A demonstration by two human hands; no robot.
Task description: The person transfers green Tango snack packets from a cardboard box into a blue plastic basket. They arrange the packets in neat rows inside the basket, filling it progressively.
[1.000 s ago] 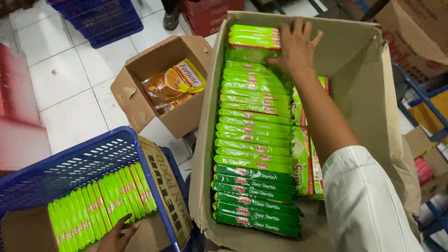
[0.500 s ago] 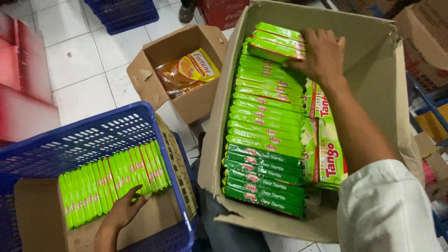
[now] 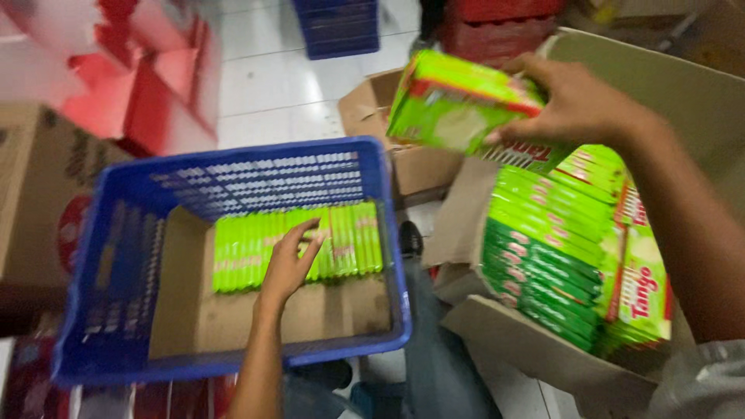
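Note:
My right hand (image 3: 578, 105) grips a stack of green wafer packs (image 3: 458, 105) and holds it in the air between the big cardboard carton (image 3: 535, 349) and the blue plastic crate (image 3: 233, 194). Rows of the same green packs (image 3: 559, 233) stand on edge inside the carton. My left hand (image 3: 289, 264) rests flat, fingers apart, against the row of green packs (image 3: 248, 248) standing in the crate, which is lined with brown cardboard (image 3: 233, 326).
A small open cardboard box (image 3: 411, 167) sits on the white tiled floor behind the crate. Red crates (image 3: 140, 85) stand blurred at the upper left, another blue crate (image 3: 337, 27) and a red one (image 3: 497, 23) at the top. A brown carton (image 3: 39, 178) is at the left.
My right hand has lifted a stack of green packs out of the carton and carried it left toward the blue crate. My left hand has moved up against the packs in the crate.

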